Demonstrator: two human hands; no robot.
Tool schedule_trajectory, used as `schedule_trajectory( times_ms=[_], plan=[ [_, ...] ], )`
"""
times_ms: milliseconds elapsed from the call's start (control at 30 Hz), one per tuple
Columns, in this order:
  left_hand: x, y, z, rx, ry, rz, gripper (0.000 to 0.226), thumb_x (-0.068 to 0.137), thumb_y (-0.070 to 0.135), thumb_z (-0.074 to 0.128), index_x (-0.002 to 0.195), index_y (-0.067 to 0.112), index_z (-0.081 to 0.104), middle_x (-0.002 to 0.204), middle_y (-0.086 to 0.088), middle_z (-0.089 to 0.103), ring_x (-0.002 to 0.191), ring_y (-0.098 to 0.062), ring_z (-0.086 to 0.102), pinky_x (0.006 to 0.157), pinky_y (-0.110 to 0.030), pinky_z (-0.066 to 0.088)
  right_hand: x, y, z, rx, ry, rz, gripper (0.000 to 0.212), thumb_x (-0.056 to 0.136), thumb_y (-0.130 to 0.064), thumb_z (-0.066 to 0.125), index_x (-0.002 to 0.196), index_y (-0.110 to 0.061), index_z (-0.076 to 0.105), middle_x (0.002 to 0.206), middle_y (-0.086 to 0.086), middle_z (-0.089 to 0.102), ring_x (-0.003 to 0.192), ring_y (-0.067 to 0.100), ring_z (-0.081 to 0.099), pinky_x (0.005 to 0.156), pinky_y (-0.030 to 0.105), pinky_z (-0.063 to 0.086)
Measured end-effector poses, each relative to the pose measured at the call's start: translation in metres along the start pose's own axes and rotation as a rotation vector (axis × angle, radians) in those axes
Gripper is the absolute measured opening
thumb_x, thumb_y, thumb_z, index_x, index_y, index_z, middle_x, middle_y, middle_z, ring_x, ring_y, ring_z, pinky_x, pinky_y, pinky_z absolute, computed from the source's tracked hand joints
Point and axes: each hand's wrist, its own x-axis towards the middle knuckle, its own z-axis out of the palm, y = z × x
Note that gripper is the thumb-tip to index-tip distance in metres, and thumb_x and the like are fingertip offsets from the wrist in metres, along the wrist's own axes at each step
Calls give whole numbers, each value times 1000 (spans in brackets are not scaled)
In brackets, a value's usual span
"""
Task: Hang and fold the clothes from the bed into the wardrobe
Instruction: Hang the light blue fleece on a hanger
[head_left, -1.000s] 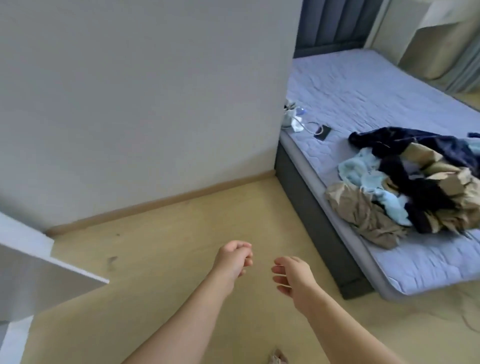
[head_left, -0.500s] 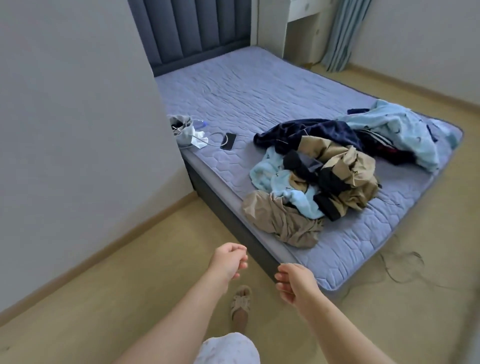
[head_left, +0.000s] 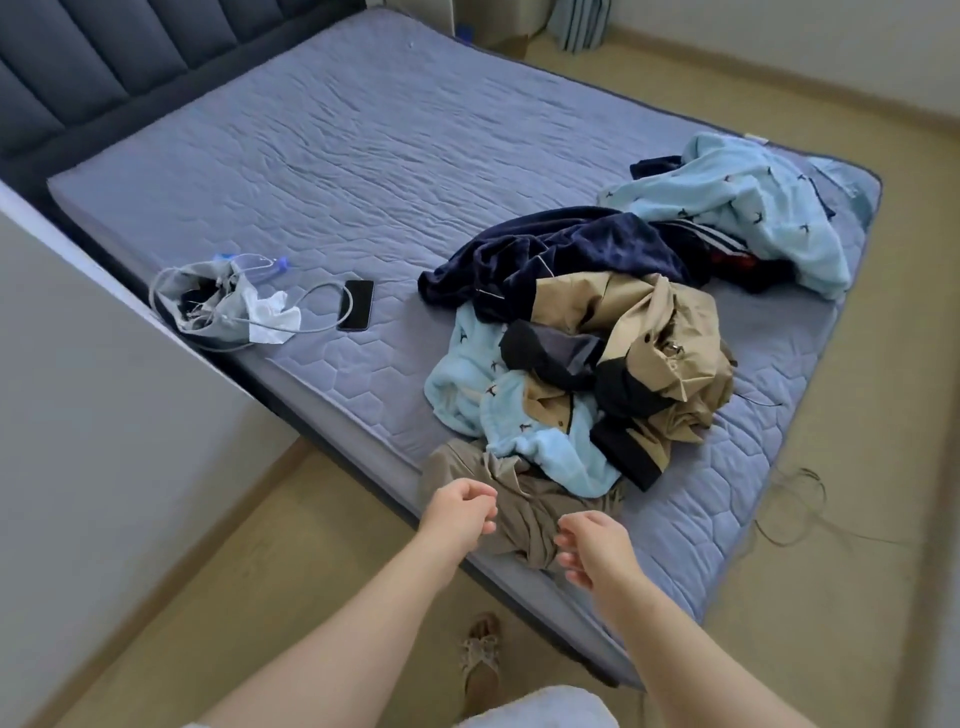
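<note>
At the near edge of the bed (head_left: 363, 156), a heap of clothes (head_left: 623, 353) lies on the quilted grey-blue cover. A brown garment (head_left: 530, 493) is nearest the viewer. Pale blue fleece (head_left: 524, 426) and a tan-and-black jacket (head_left: 660, 332) lie beyond it, with a navy garment (head_left: 566, 249) behind them. A second pale blue piece (head_left: 753, 208) lies toward the far corner. The left hand (head_left: 457, 514) and right hand (head_left: 592, 545) are both in front of the brown garment, fingers loosely curled, holding nothing (contact with the cloth cannot be told). Left of the heap, well apart, lie a dark phone (head_left: 356, 304) and a grey bag (head_left: 202, 301). A sandalled foot (head_left: 480, 654) stands on the floor (head_left: 311, 597).
</note>
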Motion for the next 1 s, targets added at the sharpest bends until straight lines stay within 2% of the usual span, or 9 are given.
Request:
schedule_trajectory(
  times_ms=[300,400,467,533,600,700,767,867,1000],
  plan=[
    [113,-10,28,84,24,-120,21,91,14,44,81,26,59,80,7,63,65,-7,58,58,-21,41,117,-8,-4,-361,65,-1,18,91,-16,42,102,-13,57,77,1,54,70,20,49,60,27,37],
    [148,-25,40,73,20,-160,16,91,14,47,88,24,59,84,6,59,68,-8,55,60,-22,42,151,-4,-2,-505,38,-34,33,92,-17,41,124,-18,50,109,0,56,78,11,54,59,24,41],
    [167,-36,50,88,-6,-156,13,91,18,51,100,24,58,96,5,56,77,-9,52,66,-23,41,177,-1,0,-627,26,-99,46,91,-18,44,137,-21,39,135,5,43,103,19,54,79,29,46],
    [180,-44,56,123,-54,-142,27,91,22,54,118,26,54,112,6,51,92,-9,48,75,-22,38,198,-2,4,-769,58,-155,56,90,-22,47,143,-26,29,147,6,29,128,29,38,99,39,37],
    [193,-51,60,118,-90,-145,41,91,22,55,131,25,47,124,7,46,105,-7,43,85,-19,33,218,-1,11,-808,87,-204,64,89,-23,53,146,-24,23,151,5,24,135,29,29,103,41,33],
    [204,-55,60,69,-113,-172,45,91,23,55,135,26,44,135,6,43,111,-7,42,87,-19,33,242,-3,18,-738,94,-213,66,89,-19,56,146,-19,23,145,6,36,129,28,39,98,37,38],
    [206,-55,58,41,-108,-197,43,92,24,54,134,28,45,133,6,44,110,-7,42,87,-20,33,249,-7,21,-691,32,-151,49,91,-14,49,138,-19,37,126,6,51,110,25,52,82,33,43],
    [202,-48,53,-16,-49,-236,36,93,23,53,129,24,49,124,4,49,105,-9,47,87,-24,40,245,-17,25,-522,51,-167,17,90,-9,36,85,-16,51,78,2,43,69,16,39,59,27,29],
    [181,-26,43,-95,19,-294,26,95,20,47,120,20,53,108,2,58,93,-13,56,72,-23,45,223,-63,20,-236,161,-145,33,91,-7,36,59,-14,33,60,-1,32,52,13,28,51,26,25]
  ],
)
